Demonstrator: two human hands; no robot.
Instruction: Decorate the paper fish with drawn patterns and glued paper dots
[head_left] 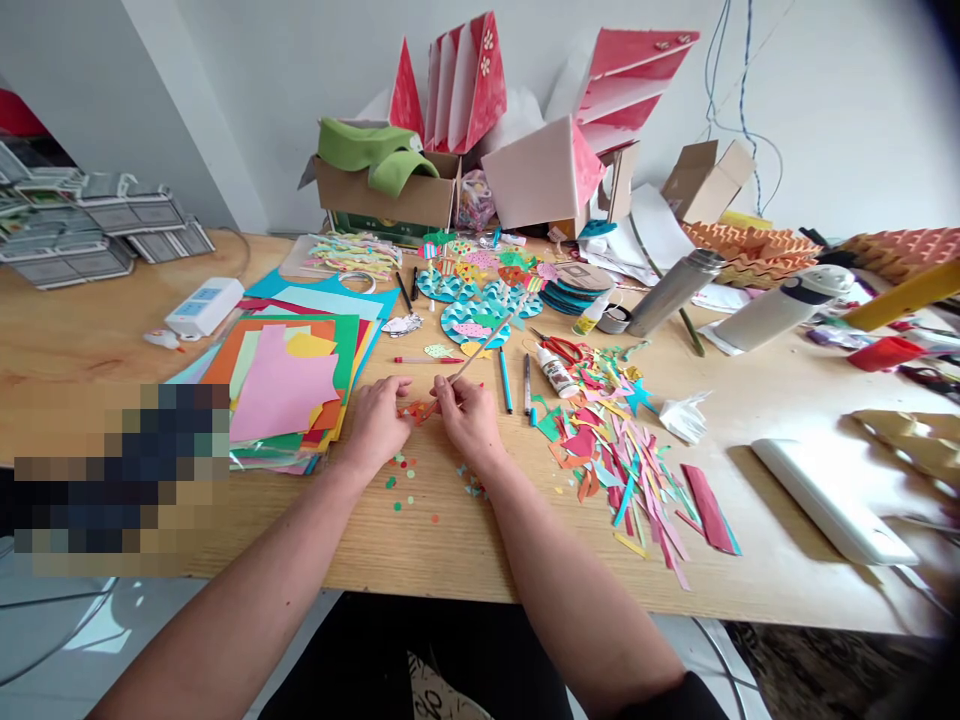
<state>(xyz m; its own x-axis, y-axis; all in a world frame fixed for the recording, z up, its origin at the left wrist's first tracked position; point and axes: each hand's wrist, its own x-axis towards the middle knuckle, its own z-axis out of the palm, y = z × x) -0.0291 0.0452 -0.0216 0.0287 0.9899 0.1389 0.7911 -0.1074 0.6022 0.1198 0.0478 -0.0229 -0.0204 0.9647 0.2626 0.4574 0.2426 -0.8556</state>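
My left hand (379, 425) is low over the table, fingers curled at the left edge of a small orange paper piece (415, 410). My right hand (471, 425) pinches a thin pale stick (487, 345) that slants up to the right, its lower end near the orange paper. Small green paper dots (391, 482) and blue scraps (471, 482) lie in front of my hands. Just beyond them are a red pen (429, 360), a pale green paper fish (442, 351) and a blue marker (505, 380).
Coloured paper sheets (285, 385) are stacked at left. Wavy blue discs (474, 325) bear paper fish. Glue (555, 372), red-handled scissors (561, 347) and paper strips (637, 480) lie at right, with bottles (675, 292) and a white device (832, 500) beyond. A cardboard box (390, 195) stands behind.
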